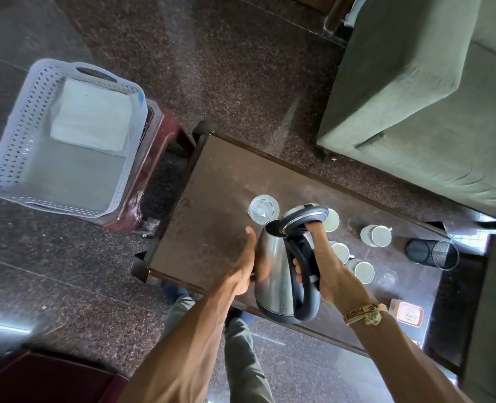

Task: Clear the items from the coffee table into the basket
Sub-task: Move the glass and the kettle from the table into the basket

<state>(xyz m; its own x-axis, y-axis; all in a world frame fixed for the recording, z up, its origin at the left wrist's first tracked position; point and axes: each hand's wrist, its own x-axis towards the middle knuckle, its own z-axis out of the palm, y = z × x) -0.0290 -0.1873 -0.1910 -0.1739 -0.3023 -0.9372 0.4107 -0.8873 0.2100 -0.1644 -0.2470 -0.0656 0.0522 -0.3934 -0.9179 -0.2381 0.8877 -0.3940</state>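
Note:
A steel electric kettle (pixel 275 269) with a black handle hangs above the dark coffee table (pixel 211 181), its lid tipped open. My right hand (pixel 325 269) grips the handle, the thumb reaching up to the lid. My left hand (pixel 248 257) lies flat against the kettle's left side, fingers straight. On the table behind the kettle stand a clear glass (pixel 263 209), several white mugs (pixel 376 235), a black mesh cup (pixel 432 254) on its side and an orange-lidded box (pixel 409 312). The pale perforated basket (pixel 17 135) sits to the left on a dark red stool, a folded white cloth (pixel 92 114) inside.
A green sofa (pixel 427 97) borders the table's far side. The dark red stool (pixel 159 141) under the basket nearly touches the table's left corner. Speckled stone floor lies all around. My legs stand at the table's near edge.

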